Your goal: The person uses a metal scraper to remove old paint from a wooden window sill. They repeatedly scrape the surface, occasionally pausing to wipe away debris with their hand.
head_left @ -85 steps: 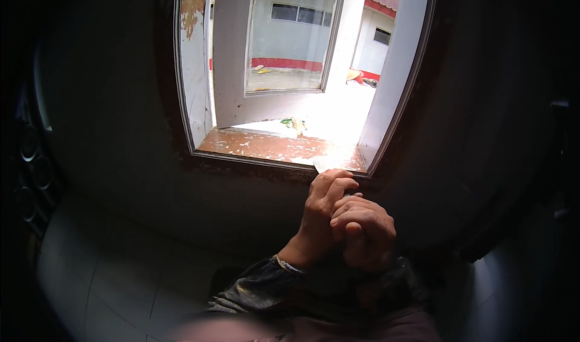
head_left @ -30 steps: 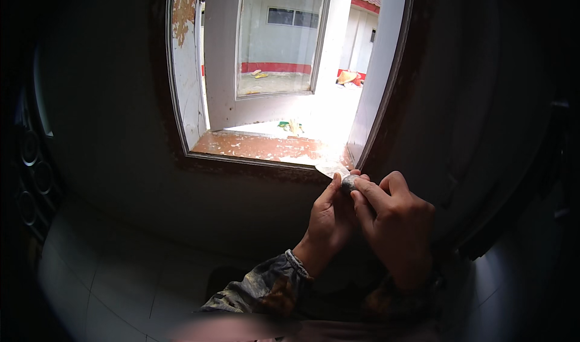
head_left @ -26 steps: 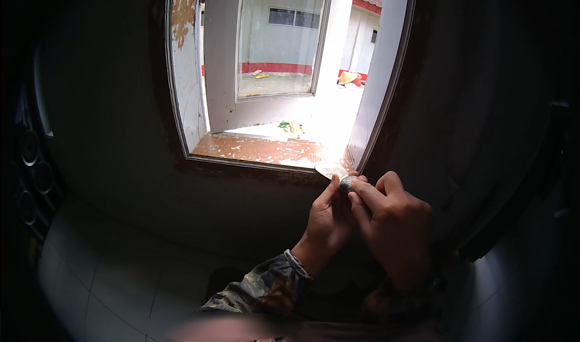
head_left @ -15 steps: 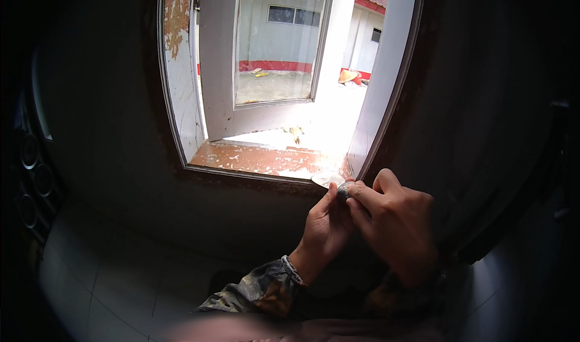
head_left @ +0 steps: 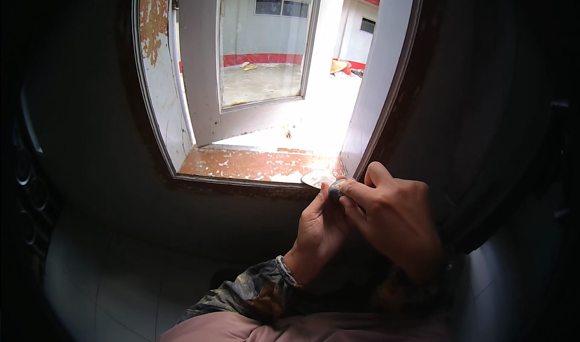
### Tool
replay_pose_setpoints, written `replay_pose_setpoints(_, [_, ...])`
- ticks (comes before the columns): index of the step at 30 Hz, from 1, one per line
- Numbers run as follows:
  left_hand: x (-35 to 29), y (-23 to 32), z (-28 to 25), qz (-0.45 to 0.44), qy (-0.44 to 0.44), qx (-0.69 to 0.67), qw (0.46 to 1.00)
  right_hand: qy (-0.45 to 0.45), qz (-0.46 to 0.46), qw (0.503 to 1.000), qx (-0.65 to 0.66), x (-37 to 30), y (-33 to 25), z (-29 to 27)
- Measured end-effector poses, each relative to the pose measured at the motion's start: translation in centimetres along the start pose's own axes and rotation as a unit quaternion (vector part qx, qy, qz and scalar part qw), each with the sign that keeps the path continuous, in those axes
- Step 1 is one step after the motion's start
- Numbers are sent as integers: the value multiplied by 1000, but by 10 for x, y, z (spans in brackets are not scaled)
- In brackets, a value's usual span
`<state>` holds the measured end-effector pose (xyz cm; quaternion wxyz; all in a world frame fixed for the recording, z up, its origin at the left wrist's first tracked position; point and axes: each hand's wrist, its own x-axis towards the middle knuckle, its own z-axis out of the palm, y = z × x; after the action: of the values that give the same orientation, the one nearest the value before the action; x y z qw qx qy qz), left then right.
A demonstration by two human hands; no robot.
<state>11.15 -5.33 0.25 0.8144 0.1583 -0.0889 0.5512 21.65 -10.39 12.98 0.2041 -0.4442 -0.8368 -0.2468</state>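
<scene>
A small rounded dark-grey thing [head_left: 335,190] sits between the fingertips of both hands; its kind cannot be made out. My left hand [head_left: 317,224] is closed beside it, thumb up along its left side. From the right, my right hand [head_left: 393,212] is closed on the same thing, thumb and forefinger pressed against it. Just beyond the left thumb, a pale, flat oval piece [head_left: 318,179] juts out over the near edge of the windowsill. Fingers cover its near end, so whether it joins the grey thing cannot be told.
Ahead is a window frame [head_left: 154,131] with peeling paint and a worn reddish sill [head_left: 254,164]. A white glazed casement [head_left: 202,100] hangs open on the left. Outside, yellow footwear [head_left: 249,68] lies on the ground. Dark wall surrounds the frame; a tiled floor [head_left: 121,275] lies below.
The window and both hands sit slightly further left in the picture. Both hands keep nearly the same hold on the grey thing. More of the pink cloth on my lap shows.
</scene>
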Motion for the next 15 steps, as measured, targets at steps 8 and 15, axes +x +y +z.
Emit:
replay_pose_setpoints(8, [-2,9,-1,3,-2,-3,1000,-10,-10,1000,-13,7,-5,-1])
replay_pose_setpoints(15, [-4,16,-2,-15,3,-12,1000,-13,-12,999,-35,12,-13,2])
